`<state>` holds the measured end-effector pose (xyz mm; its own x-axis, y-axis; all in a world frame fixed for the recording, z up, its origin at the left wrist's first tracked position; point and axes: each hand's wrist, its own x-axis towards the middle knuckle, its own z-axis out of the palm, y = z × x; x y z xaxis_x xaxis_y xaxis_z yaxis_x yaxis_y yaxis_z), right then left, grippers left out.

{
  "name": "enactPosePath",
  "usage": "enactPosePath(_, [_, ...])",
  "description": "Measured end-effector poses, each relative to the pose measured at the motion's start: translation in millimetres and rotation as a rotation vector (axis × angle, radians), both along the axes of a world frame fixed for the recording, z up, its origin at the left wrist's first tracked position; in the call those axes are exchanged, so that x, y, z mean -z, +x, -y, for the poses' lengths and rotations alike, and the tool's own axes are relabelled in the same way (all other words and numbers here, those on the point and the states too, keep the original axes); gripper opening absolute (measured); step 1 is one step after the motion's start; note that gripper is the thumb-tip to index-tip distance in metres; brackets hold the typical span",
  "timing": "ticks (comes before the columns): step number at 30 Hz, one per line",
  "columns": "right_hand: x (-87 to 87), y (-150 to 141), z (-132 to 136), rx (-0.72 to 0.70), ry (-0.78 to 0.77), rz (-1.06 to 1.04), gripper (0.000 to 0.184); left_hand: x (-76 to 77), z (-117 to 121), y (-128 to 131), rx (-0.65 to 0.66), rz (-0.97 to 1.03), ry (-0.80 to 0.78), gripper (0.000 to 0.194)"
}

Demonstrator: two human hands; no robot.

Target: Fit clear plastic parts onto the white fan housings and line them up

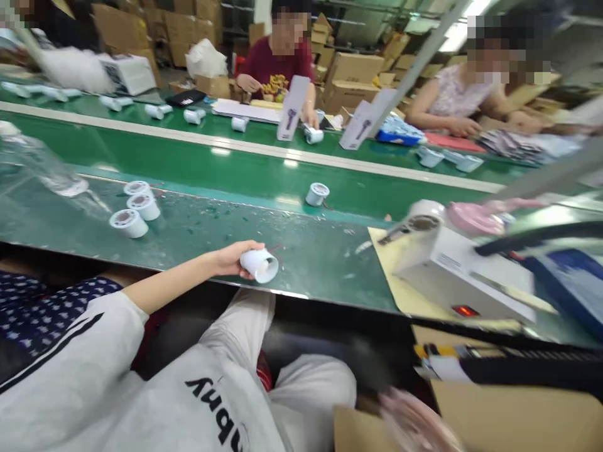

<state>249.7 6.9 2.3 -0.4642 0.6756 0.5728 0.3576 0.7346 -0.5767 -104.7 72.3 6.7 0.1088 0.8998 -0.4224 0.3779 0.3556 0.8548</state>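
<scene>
My left hand [232, 258] is closed around a white cup-shaped plastic housing [260, 266] near the front edge of the green worktop. The housing lies tilted on its side, its open end turned toward the right, and a thin red wire shows beside it. Three similar white housings [128, 224] stand grouped on the worktop to the left. Another white housing [317, 194] rests on the green conveyor belt [235, 164] beyond my hand. My right hand is out of view.
At right, a white box-shaped device [464, 273] with a lit red switch stands beside a pink fan-like part [475, 216]. A clear plastic bottle [51, 166] lies at left. Blurred pink object [417, 420] sits low by cardboard. Two co-workers sit across the belt, near upright printed boxes [293, 108].
</scene>
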Motion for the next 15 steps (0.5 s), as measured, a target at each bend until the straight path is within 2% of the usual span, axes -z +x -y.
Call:
enactPosePath(2, [0.0, 6, 23, 0.055, -0.026, 0.084, 0.05, 12.1, 3, 39, 0.215, 0.168, -0.045, 0.062])
enactPosePath(4, [6.7, -3, 35, 0.13, 0.004, 0.186, 0.053, 20.7, 4, 69, 0.437, 0.286, -0.09, 0.061])
enactPosePath(6, [17.9, -17, 34, 0.239, 0.049, 0.312, 0.055, 24.9, 4, 89, 0.633, 0.34, -0.119, 0.055])
enactPosePath(8, [28.5, -25, 30, 0.341, 0.03, 0.428, 0.049, 24.7, 3, 102, 0.766, 0.335, -0.114, 0.045])
enactPosePath(11, [37.6, -24, 28, 0.349, -0.152, 0.447, 0.028, 19.1, 6, 109, 0.822, 0.274, -0.033, 0.026])
enactPosePath(13, [39.5, -19, 31, 0.268, -0.318, 0.32, 0.014, 15.4, 11, 110, 0.786, 0.203, 0.086, 0.02])
enactPosePath(15, [38.9, -16, 35, 0.221, -0.464, 0.153, 0.011, 14.7, 18, 110, 0.72, 0.115, 0.256, 0.022])
